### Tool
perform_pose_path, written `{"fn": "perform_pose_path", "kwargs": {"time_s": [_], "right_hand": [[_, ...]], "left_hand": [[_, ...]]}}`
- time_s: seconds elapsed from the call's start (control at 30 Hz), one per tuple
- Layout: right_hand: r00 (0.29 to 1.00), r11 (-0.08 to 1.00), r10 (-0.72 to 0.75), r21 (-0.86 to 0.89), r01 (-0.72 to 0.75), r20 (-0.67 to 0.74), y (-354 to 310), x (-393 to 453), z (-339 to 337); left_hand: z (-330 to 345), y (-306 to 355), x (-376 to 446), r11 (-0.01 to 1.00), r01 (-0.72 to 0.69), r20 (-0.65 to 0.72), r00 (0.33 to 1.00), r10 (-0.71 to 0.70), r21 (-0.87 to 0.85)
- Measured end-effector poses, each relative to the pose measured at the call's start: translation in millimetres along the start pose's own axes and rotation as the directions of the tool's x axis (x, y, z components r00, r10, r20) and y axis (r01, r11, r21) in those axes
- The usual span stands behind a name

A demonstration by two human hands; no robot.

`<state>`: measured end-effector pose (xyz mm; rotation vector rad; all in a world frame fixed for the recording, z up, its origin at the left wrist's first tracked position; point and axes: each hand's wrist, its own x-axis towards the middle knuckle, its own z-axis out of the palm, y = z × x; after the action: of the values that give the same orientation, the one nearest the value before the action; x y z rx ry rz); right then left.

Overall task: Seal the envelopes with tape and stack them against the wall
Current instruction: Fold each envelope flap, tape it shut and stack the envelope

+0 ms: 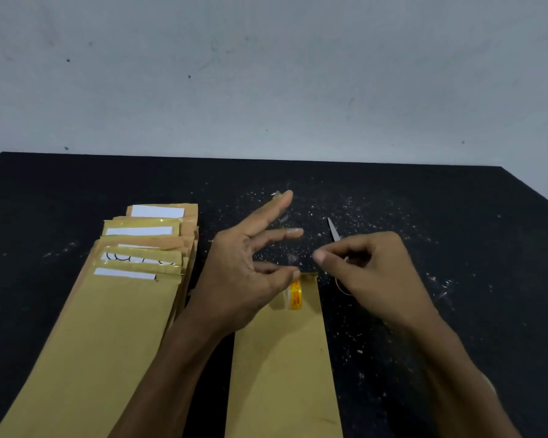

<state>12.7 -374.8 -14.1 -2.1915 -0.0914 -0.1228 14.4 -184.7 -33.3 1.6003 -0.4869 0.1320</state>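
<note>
Holding: right hand [370, 267] curled round one pair of scissors [333, 229], blade tip showing.
Left hand [250, 263]: fingers spread, clear tape strip [290, 257] at fingertips.
Tape roll [293, 294]: one, on the single envelope [282, 368].
Envelope pile [108, 311]: left, at least five.
Table [456, 311]: black, speckled.

Left hand [244, 273]: raised, palm turned toward the right, index and middle fingers stretched forward and spread, thumb and a lower finger bent toward each other.
Right hand [370, 267]: back facing up, fingers curled in, thumb tip pointing at the left hand.
Forearms: both bare, coming in from the bottom edge and converging toward the middle.
</note>
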Motion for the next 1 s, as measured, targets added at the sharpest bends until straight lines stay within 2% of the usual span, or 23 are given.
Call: {"fn": "perform_pose_path", "kwargs": {"time_s": [0.07,0.1,0.17,0.3,0.43,0.5,0.57,0.63,0.7,0.8,0.87,1.0], "right_hand": [[0.976,0.945,-0.035,0.325,-0.038,0.217,-7.6,-3.4,2.6],[0.959,0.913,-0.053,0.402,-0.065,0.277,-7.8,-4.1,5.0],[0.948,0.882,-0.076,0.464,-0.081,0.309,-4.9,-3.1,10.5],[0.976,0.815,-0.069,0.576,-0.065,0.208,2.2,-0.4,15.3],[1.000,0.705,-0.003,0.709,-0.009,0.015,-4.4,-1.3,19.8],[0.992,0.724,0.057,0.689,0.034,-0.108,-6.6,-0.5,21.4],[0.980,0.768,0.101,0.640,0.034,-0.174,-9.6,1.6,23.9],[0.976,0.817,0.141,0.576,-0.021,-0.165,-12.9,6.0,28.6],[0.980,0.834,0.175,0.544,-0.094,-0.098,-19.0,12.2,33.5],[0.963,0.744,0.269,0.640,-0.194,-0.020,-25.5,25.1,36.9],[0.950,0.695,0.311,0.677,-0.242,0.021,-26.2,34.2,38.1],[0.939,0.728,0.333,0.611,-0.312,0.082,-18.6,50.1,37.6]], "left_hand": [[2.1,2.3,-0.2,1.000,0.011,-0.005,1.000,-0.011,-0.011],[3.5,3.2,-0.3,1.000,0.017,-0.006,1.000,-0.018,-0.009],[5.7,4.1,-0.7,1.000,0.025,0.002,1.000,-0.025,-0.004],[9.2,4.2,-0.2,0.998,0.042,-0.025,0.999,-0.043,-0.045],[5.9,-1.8,2.0,0.991,0.026,-0.165,0.985,-0.048,-0.133],[1.1,-5.1,2.1,1.000,0.003,-0.224,0.974,-0.003,0.002],[-1.0,-5.2,1.2,0.976,0.001,-0.236,0.970,0.052,0.219],[2.2,-7.7,0.0,0.900,-0.019,-0.198,0.973,0.117,0.436],[7.4,-14.3,-0.8,0.811,-0.055,-0.141,0.976,0.168,0.583],[7.8,-23.9,1.6,0.710,-0.020,-0.143,0.975,0.169,0.704],[4.7,-26.1,4.0,0.689,0.016,-0.154,0.978,0.139,0.724],[6.3,-19.3,13.3,0.669,0.109,-0.180,0.983,0.038,0.736]]}}
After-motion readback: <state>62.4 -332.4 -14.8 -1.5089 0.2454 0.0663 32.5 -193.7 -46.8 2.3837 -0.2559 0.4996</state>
